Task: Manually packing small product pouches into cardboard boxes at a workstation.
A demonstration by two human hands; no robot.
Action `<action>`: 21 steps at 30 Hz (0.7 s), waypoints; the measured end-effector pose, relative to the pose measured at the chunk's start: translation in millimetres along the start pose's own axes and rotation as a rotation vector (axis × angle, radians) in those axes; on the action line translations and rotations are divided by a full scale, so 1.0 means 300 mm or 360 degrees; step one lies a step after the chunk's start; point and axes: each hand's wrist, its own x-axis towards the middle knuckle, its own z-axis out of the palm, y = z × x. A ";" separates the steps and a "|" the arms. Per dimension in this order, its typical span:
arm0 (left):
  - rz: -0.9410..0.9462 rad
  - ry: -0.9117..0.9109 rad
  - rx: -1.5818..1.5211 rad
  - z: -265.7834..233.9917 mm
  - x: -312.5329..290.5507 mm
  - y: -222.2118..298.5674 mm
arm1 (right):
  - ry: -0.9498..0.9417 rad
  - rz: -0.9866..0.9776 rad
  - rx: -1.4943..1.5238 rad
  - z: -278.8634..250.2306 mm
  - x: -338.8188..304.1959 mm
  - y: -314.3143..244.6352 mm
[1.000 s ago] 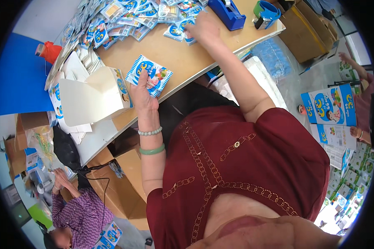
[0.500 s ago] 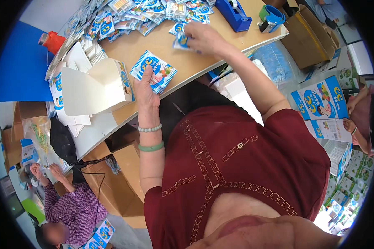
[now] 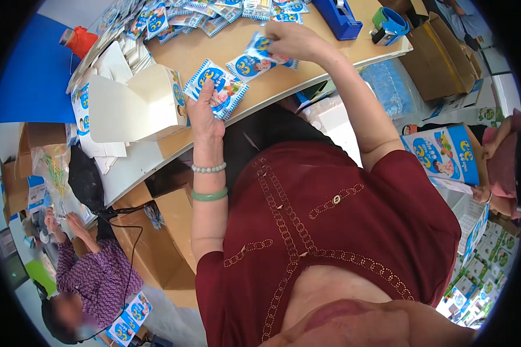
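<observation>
My left hand (image 3: pixel 205 118) is closed, its thumb on top, around a small stack of blue-and-white sachets (image 3: pixel 221 92) over the table's near edge. Farther right, my right hand (image 3: pixel 295 43) pinches another sachet (image 3: pixel 257 45) by its right end, tilted up off the table. Under and beside it a further sachet (image 3: pixel 250 66) lies flat, close to the ones in my left hand. An open white carton (image 3: pixel 116 113) with its flap folded out stands just left of my left hand. A heap of similar sachets (image 3: pixel 214 23) covers the back of the table.
A blue tape dispenser (image 3: pixel 344 20) and a green and blue tape roll (image 3: pixel 391 26) are at the table's right. Flattened white cartons (image 3: pixel 113 63) stack at left. Cardboard boxes (image 3: pixel 440 55) stand right of the table. One co-worker (image 3: pixel 98 277) sits lower left; another handles a printed carton (image 3: pixel 443 153).
My right hand has lifted a sachet into a tilted pose, and one now shows flat beneath it. The stack in my left hand is slightly more fanned. The whole view has shifted a little.
</observation>
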 end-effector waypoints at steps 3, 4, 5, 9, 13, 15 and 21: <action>0.0008 0.0000 0.0039 0.011 0.004 -0.014 | -0.0096 -0.0167 -0.0205 0.081 0.043 0.000; 0.0024 0.0009 0.0052 0.010 0.008 -0.015 | -0.0103 -0.0258 -0.0305 0.097 0.051 -0.005; 0.0035 0.0019 0.0051 0.010 0.014 -0.015 | -0.0110 -0.0349 -0.0405 0.110 0.058 -0.010; 0.0064 -0.0103 0.0045 -0.007 0.003 -0.017 | -0.0218 -0.0143 -0.0255 0.086 0.026 -0.015; 0.0047 -0.0055 0.0066 0.010 -0.014 -0.015 | -0.0124 0.0049 0.0660 0.060 -0.038 0.022; 0.0086 -0.0071 0.0089 0.019 -0.006 -0.007 | -0.0053 0.0066 0.1053 0.057 -0.049 0.016; 0.0275 -0.0085 0.0129 0.119 -0.009 0.005 | 0.0184 -0.0036 0.1479 0.251 -0.013 -0.092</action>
